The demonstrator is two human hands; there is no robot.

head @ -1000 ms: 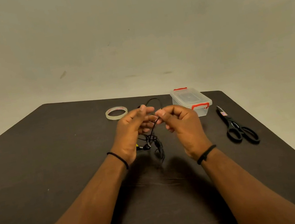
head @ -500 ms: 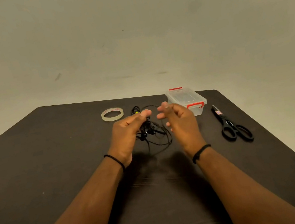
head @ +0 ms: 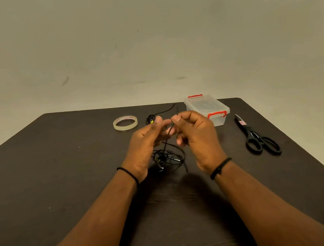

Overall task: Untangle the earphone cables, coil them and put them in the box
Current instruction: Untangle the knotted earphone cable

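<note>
At frame centre the left hand [head: 145, 145] and right hand [head: 196, 136] are raised above the dark table [head: 38, 186], fingertips pinching a strand of the black earphone cables [head: 168, 157]. The tangle hangs or rests just below; contact with the table cannot be confirmed. Right of centre the clear box [head: 208, 108] sits lidded, scissors [head: 257, 136] beyond, tape roll [head: 125, 123] upper left.

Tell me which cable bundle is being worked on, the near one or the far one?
The near tangled bundle: its strand rises into both hands. The far bundle lies untouched beside the tape roll.
</note>
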